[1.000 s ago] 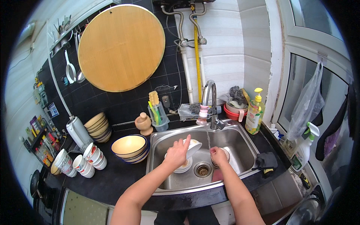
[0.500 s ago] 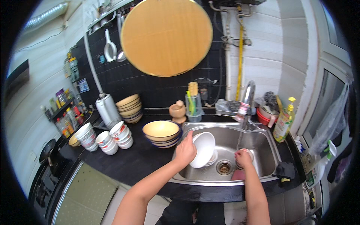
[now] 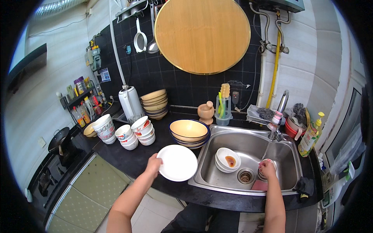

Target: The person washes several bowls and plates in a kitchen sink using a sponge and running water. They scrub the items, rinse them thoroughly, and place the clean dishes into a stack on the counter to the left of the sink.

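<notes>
White dish [image 3: 178,163] was in our left hand [image 3: 153,165]: we pinched its left edge, thumb and fingers narrow on the rim, and held it over the front of the worktop [image 3: 116,157], just left of the sink [image 3: 211,176]. Our right hand [image 3: 266,169] was down in the sink, its fingers bunched at a small bowl [image 3: 274,167] beneath the running water; whether they gripped the rim or something inside, we could not tell. Near it lay a pink cloth [image 3: 259,185], and left of the drain we had two nested white bowls [image 3: 222,154], brown liquid in the upper one.

Farther back stood our cream bowls [image 3: 189,130] with blue rims, stacked, and to their left patterned white cups [image 3: 143,130], their red markings more decoration than script to our eyes. Behind the sink's right corner, a yellow pump bottle [image 3: 311,136] carried a printed label, angled toward us. At the far left, sauce bottles [image 3: 83,112] wore coloured labels too small for us to read. On the wall beyond we saw a small blue-and-white printed notice [image 3: 105,75], its lines equally tiny, and a round wooden board [image 3: 204,35].
</notes>
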Demonstrator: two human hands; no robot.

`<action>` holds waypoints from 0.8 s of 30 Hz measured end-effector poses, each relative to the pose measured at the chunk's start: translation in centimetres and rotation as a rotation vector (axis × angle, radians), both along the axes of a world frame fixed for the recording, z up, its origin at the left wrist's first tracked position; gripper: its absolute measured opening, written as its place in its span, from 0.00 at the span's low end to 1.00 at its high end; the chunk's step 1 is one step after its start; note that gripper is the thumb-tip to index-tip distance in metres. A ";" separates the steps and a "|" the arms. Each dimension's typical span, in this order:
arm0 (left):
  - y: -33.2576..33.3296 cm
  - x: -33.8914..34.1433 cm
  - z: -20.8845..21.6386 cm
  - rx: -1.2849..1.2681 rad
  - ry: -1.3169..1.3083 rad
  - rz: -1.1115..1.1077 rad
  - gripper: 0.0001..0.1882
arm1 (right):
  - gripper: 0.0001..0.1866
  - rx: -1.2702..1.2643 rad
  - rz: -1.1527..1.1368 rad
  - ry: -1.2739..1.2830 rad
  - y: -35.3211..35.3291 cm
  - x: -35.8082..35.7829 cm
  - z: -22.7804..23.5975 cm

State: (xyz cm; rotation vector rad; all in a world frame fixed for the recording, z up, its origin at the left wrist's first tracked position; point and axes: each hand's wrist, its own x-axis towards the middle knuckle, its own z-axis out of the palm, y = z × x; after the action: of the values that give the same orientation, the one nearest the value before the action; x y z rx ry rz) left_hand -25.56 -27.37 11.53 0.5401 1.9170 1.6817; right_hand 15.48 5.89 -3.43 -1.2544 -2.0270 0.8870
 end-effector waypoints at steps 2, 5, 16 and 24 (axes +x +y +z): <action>-0.9 -1.8 -0.7 0.017 -0.024 0.060 0.22 | 0.07 0.010 0.019 0.008 0.8 0.3 -1.0; -1.7 -4.2 -2.2 0.046 -0.020 0.116 0.24 | 0.08 -0.071 0.023 0.053 -0.8 -0.7 0.8; -0.1 -9.0 -6.2 -0.125 0.234 0.171 0.17 | 0.20 0.066 0.467 -0.504 -2.7 -8.5 2.5; -0.6 -10.0 -7.8 -0.161 0.311 0.162 0.16 | 0.15 0.145 0.448 -0.731 -4.0 -16.4 -1.8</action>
State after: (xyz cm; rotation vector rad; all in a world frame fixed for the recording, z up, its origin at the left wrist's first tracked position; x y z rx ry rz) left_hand -35.54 -27.95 3.78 0.6268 2.3517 1.5941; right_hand -0.96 1.91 -5.23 -1.1607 -2.9720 0.4711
